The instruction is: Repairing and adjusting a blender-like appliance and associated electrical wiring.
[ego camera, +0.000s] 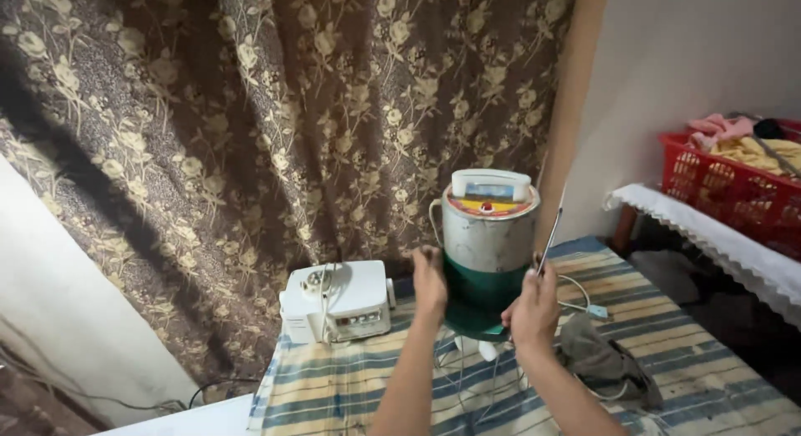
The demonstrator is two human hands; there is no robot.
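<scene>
Gripping the metal-and-green canister (488,265), the left hand (429,282) presses its side. The right hand (534,307) pinches a thin rod (551,231) (white sewing machine (338,301) nearby).

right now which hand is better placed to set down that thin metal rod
The right. The right hand already holds the thin metal rod beside the metal and green canister, with striped cloth free beside it. The left hand is pressed against the canister's other side.

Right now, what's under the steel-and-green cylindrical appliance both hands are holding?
Below the steel-and-green cylindrical appliance, thin wire legs and a white knob show over the blue-and-cream striped tablecloth. The left hand and right hand flank it; whether the legs touch is unclear.
</scene>
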